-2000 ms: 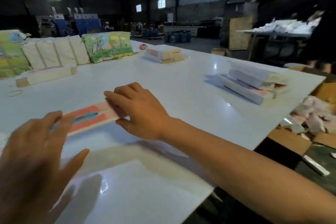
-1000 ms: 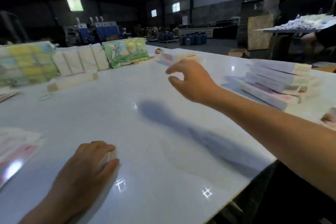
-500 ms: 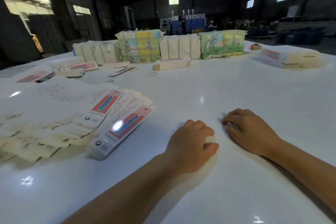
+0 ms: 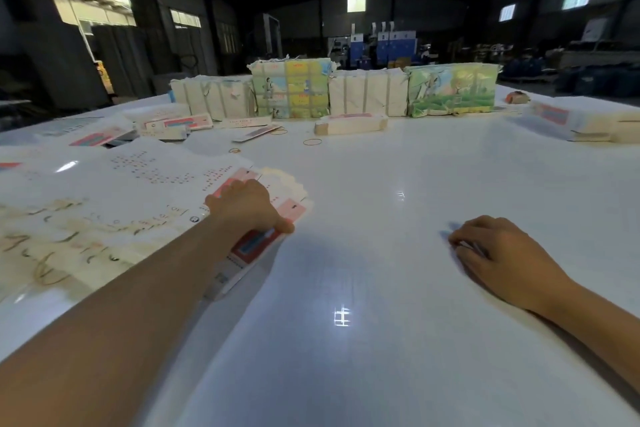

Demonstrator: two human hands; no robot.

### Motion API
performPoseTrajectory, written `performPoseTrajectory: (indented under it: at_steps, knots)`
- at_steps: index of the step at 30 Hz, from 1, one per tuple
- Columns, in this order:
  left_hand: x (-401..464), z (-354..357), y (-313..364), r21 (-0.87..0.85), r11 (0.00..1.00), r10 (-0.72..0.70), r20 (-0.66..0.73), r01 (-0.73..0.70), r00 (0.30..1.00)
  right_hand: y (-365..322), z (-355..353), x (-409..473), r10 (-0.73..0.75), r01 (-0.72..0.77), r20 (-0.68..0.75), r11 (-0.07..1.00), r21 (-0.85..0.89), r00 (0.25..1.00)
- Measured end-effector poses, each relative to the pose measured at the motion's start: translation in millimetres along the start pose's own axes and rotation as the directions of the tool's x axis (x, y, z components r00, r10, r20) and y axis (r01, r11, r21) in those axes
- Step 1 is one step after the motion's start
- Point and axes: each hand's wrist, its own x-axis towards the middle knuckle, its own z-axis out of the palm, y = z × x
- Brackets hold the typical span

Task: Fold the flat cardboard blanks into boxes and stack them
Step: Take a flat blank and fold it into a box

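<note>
A fanned pile of flat cardboard blanks (image 4: 114,191), white with red and blue panels, covers the left part of the white table (image 4: 398,288). My left hand (image 4: 247,208) reaches onto the pile's right end. Its fingers lie over the top blanks and its thumb pinches the near edge of a blank with a red and blue panel (image 4: 254,248). My right hand (image 4: 498,253) rests on the bare table to the right, fingers loosely curled with the tips down, holding nothing that I can make out. A folded white box (image 4: 349,123) lies further back.
Wrapped bundles stand in a row at the table's far edge, two colourful (image 4: 291,90) (image 4: 450,90) and two white (image 4: 367,94). A stack of boxes (image 4: 571,121) sits at the far right. Rubber bands (image 4: 311,141) and loose blanks (image 4: 173,123) lie at the back left.
My view has swung left from the box stacks to the blank pile. My left hand moved from the bare table onto the pile's right end. My right hand came down onto the table.
</note>
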Motion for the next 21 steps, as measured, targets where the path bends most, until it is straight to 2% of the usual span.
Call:
performPoseTrajectory:
  at_steps: [3,6,8,10,13,16,18,21]
  knots:
    - [-1,4,3,-0.040,0.999,-0.023,-0.037,0.021,0.999,-1,0,-1,-0.003,0.003,0.007,1.000,-0.005,1.000]
    - [-8,9,2,-0.056,0.998,-0.029,-0.162,0.020,0.986,-3,0,-4,0.010,-0.010,0.011,1.000,-0.010,1.000]
    - [-12,9,2,-0.092,0.996,-0.009,-0.256,-0.015,0.967,-5,0,-5,0.015,-0.015,0.010,1.000,-0.012,1.000]
    - [-17,3,8,-0.207,0.974,0.034,-0.289,-0.097,0.957,-6,1,-6,0.017,-0.017,0.009,1.000,-0.009,1.000]
    - [-31,-14,33,-0.397,0.875,0.151,-0.319,-0.276,0.936,-6,2,-7,0.019,-0.019,0.017,1.000,-0.005,1.000]
    - [-60,-28,70,-0.564,0.699,0.296,-0.330,-0.439,0.896,-6,-1,-6,0.039,-0.039,0.015,0.999,0.034,0.999]
    - [-82,-25,90,-0.586,0.626,0.392,-0.334,-0.514,0.857,-6,-4,-5,0.063,-0.064,0.010,0.994,0.085,0.998]
    - [-109,-5,108,-0.547,0.589,0.502,-0.329,-0.594,0.800,-7,-9,-7,0.103,-0.106,0.028,0.984,0.146,0.994]
